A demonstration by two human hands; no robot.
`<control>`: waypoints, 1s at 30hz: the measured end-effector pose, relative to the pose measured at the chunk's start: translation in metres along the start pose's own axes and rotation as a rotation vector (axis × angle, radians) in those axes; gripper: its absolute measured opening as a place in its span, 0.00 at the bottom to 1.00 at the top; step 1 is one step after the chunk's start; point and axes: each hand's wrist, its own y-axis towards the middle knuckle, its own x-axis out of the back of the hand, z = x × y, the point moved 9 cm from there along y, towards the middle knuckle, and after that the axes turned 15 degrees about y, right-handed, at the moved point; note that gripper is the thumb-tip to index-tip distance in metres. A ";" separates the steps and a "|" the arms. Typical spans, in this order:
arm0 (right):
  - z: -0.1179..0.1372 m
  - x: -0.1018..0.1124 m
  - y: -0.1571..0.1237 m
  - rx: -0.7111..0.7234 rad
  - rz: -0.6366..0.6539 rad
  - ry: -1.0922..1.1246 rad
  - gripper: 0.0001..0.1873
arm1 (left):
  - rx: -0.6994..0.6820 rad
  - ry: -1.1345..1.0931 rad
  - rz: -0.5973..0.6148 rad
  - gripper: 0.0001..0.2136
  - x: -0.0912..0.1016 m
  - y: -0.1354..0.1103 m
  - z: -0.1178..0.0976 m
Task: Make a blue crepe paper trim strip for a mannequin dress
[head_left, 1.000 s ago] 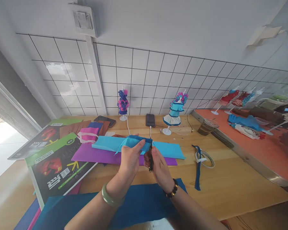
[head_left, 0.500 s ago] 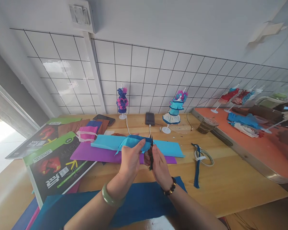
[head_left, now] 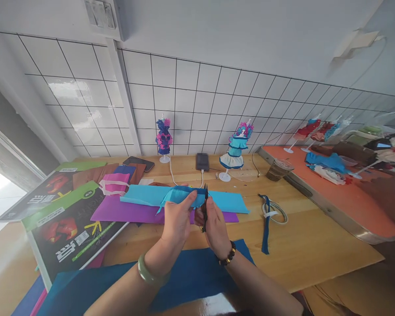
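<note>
Between thumb and fingers, my left hand [head_left: 176, 219] pinches a gathered strip of blue crepe paper [head_left: 176, 194] with a darker blue edge. My right hand [head_left: 216, 228] is closed around a pair of dark scissors [head_left: 205, 210], their blades pointing up and away from me at the strip's right end. Whether the blades are parted is hard to make out. Beneath both hands lie a light blue sheet [head_left: 230, 202] and a purple sheet [head_left: 131, 213]. Closer to me a dark blue sheet [head_left: 197, 272] spreads under my forearms.
Two small dressed stands, one purple and pink [head_left: 164, 138], one blue and white [head_left: 235, 151], stand by the tiled wall. A plugged-in black device [head_left: 202, 161] sits between them. Printed folders [head_left: 69, 228] lie left; a brown cup [head_left: 278, 170] and cable coil [head_left: 278, 212] lie right.
The whole view has shifted slightly, with things sitting a little further left. My hands keep the same hold on the strip and the scissors.
</note>
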 end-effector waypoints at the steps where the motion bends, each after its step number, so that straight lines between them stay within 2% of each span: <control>1: -0.001 0.001 0.000 -0.003 -0.009 0.007 0.23 | 0.000 -0.001 0.007 0.11 -0.001 0.000 0.000; 12: 0.001 0.006 0.002 -0.001 -0.039 0.053 0.23 | 0.028 0.013 0.014 0.10 -0.004 0.000 0.004; 17: 0.008 0.021 0.001 -0.050 -0.059 0.036 0.22 | 0.030 0.009 0.005 0.12 -0.001 0.003 0.002; 23: 0.011 0.045 -0.014 -0.189 0.018 -0.036 0.22 | 0.079 0.090 0.133 0.19 -0.007 0.003 0.000; 27: 0.011 0.062 -0.029 -0.317 0.027 -0.101 0.23 | 0.029 0.256 0.207 0.21 -0.010 0.005 -0.006; 30: 0.010 0.071 -0.041 -0.391 0.021 -0.119 0.23 | -0.044 0.399 0.264 0.15 -0.013 0.009 -0.010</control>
